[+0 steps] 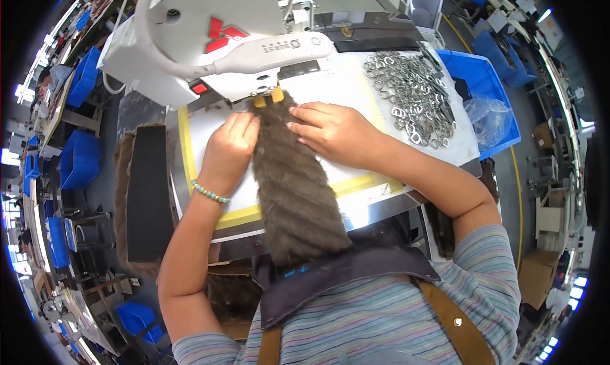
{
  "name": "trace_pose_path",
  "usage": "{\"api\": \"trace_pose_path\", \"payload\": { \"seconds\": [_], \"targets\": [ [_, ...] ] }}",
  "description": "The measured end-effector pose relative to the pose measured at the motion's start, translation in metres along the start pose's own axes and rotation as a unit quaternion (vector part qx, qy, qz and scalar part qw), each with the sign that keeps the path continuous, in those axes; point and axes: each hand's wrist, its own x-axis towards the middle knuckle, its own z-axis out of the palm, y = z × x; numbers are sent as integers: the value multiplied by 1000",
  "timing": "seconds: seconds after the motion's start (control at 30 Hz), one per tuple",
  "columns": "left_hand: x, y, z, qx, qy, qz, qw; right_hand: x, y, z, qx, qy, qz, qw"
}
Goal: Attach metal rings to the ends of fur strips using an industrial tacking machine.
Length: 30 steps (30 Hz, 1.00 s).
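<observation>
A long brown fur strip (292, 174) runs from my lap up to the sewing machine (190, 54), its far end under the yellow pieces (269, 97) near the needle area. My left hand (232, 142) is closed on the strip's left edge, with the fingers pressed together and a beaded bracelet (210, 192) at the wrist. Across the strip, my right hand (333, 133) rests against its right edge, fingers stretched out and slightly apart on the fur. The right thumb is hidden. Where the fur meets the needle is too small to make out.
A heap of metal rings (410, 92) covers a white sheet at the right. Beyond it stands a blue bin (486, 79) with a plastic bag. Dark-backed fur pieces (149, 187) hang at the left. The machine's lamp (273, 52) reaches over the work area.
</observation>
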Motion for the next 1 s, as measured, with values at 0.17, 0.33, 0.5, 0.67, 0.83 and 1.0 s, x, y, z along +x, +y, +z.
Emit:
{"api": "trace_pose_path", "payload": {
  "seconds": [0.17, 0.33, 0.5, 0.67, 0.83, 1.0],
  "targets": [
    [-4, -2, -1, 6, -12, -21, 1000, 1, 9, 2, 28, -16, 2, 999],
    [-2, -4, 0, 1, 26, -20, 999, -3, 37, -74, -3, 12, 134, 991],
    [4, 5, -9, -34, 51, -27, 998, -58, 75, -189, -182, 4, 201, 963],
    [6, 14, -10, -73, 65, -32, 995, -113, 100, -189, -191, -92, 374, 903],
    [4, 14, -9, -84, 55, -22, 995, -141, 127, -143, -196, -63, 382, 901],
    [3, 9, -10, -80, 48, -16, 996, -128, 128, -139, -81, -19, 423, 902]
  ]
}}
